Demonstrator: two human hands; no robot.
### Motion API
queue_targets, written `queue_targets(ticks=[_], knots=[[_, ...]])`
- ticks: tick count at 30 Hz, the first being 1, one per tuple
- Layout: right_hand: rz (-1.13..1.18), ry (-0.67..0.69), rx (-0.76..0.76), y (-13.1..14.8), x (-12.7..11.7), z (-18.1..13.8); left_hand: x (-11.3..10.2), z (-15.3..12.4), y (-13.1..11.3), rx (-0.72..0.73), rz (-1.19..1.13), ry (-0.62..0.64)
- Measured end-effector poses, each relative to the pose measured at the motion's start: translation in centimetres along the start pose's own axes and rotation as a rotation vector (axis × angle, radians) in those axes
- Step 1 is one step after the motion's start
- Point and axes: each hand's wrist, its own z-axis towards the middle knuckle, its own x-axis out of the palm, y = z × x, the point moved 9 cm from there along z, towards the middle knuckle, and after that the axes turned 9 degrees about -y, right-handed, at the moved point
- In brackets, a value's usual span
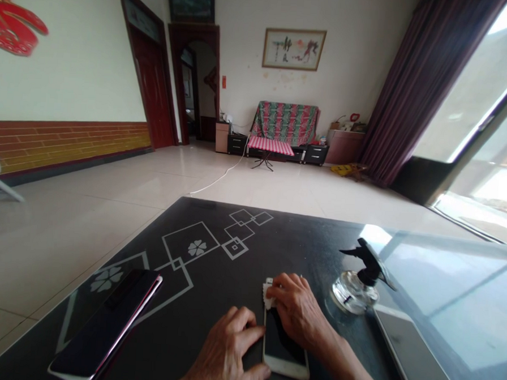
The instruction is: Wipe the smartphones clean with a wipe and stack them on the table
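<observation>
A white-framed smartphone [285, 359] lies face up on the black tabletop between my hands. My right hand [296, 311] is closed over a small white wipe [267, 297], pressing it on the phone's upper left part; the fingers hide most of it. At the phone's left edge rests my left hand [234, 348], its thumb and index finger apart and their tips touching the side. To the right of my right hand stands a clear, squat bottle [354, 291] with a black spray head.
A dark phone with a pinkish edge [108, 324] lies at the left. A white-edged tablet [415, 349] is on the right, beside the bottle. The black table [196, 300] has grey square and flower patterns. Across the tiled floor stands a small checked table [271, 146].
</observation>
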Motion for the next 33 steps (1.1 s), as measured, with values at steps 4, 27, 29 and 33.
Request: queue_targets(ticks=[4,27,29,33], knots=[[0.016,0.004,-0.021,0.2,-0.2,-0.2,-0.1,-0.1,-0.1,0.002,0.015,-0.012],[0.094,0.002,-0.083,0.7,-0.1,-0.7,-0.4,-0.1,-0.3,0.007,0.031,-0.02],[0.069,-0.011,-0.067,0.5,-0.1,-0.6,-0.4,-0.1,-0.3,0.01,0.028,-0.027],[-0.008,-0.041,-0.013,-0.3,0.3,0.3,-0.2,-0.2,-0.1,0.005,0.022,-0.021]])
